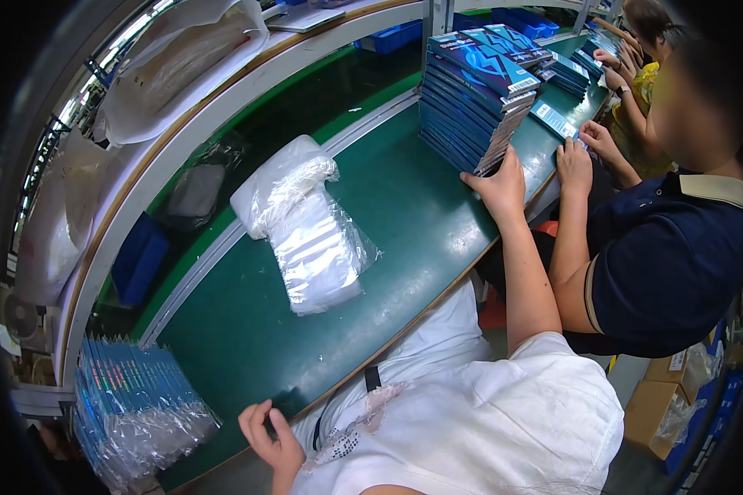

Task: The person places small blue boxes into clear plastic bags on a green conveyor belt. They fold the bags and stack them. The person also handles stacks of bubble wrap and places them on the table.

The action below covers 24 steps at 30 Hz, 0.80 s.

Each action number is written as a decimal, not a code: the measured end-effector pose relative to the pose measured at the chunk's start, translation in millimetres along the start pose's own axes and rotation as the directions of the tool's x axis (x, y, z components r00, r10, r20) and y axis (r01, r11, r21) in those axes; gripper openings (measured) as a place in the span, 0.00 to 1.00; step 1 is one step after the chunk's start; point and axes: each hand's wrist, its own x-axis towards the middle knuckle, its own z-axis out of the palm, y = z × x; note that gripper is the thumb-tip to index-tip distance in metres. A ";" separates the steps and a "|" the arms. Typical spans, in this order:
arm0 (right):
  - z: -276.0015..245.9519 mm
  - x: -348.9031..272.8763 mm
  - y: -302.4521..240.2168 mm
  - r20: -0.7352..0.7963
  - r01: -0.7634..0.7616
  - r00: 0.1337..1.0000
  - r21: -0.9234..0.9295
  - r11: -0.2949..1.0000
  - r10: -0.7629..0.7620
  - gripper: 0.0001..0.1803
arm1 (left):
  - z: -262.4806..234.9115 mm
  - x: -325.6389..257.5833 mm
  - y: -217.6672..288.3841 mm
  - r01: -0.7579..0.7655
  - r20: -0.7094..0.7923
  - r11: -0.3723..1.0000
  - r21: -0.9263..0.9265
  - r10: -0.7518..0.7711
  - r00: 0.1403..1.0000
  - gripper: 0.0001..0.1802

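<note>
My right hand (505, 188) is at the near lower corner of a tall stack of flat blue boxes (462, 111). Its thumb points left along the base, and the other fingers go round the stack's right side, partly hidden. My left hand (271, 439) hovers by the table's front edge, empty, fingers loosely bent and apart. Clear plastic bags (318, 252) lie in a pile mid-table, some of them folded over. Near the left hand, a row of blue boxes in clear wrapping (140, 396) stands at the table's left end.
At my right, a co-worker in a dark blue shirt (660, 256) handles a blue-and-white box (555, 120). More box stacks (568, 74) and people are beyond. A metal post (437, 18) rises behind my stack. Blue bins (139, 260) and a raised shelf (153, 169) line the far side.
</note>
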 end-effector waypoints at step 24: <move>-31.0 -46.9 -76.5 0.575 0.304 0.788 -0.050 0.952 -0.221 0.62 | 70.3 138.5 33.6 -0.529 0.404 0.846 -0.065 0.507 0.761 0.23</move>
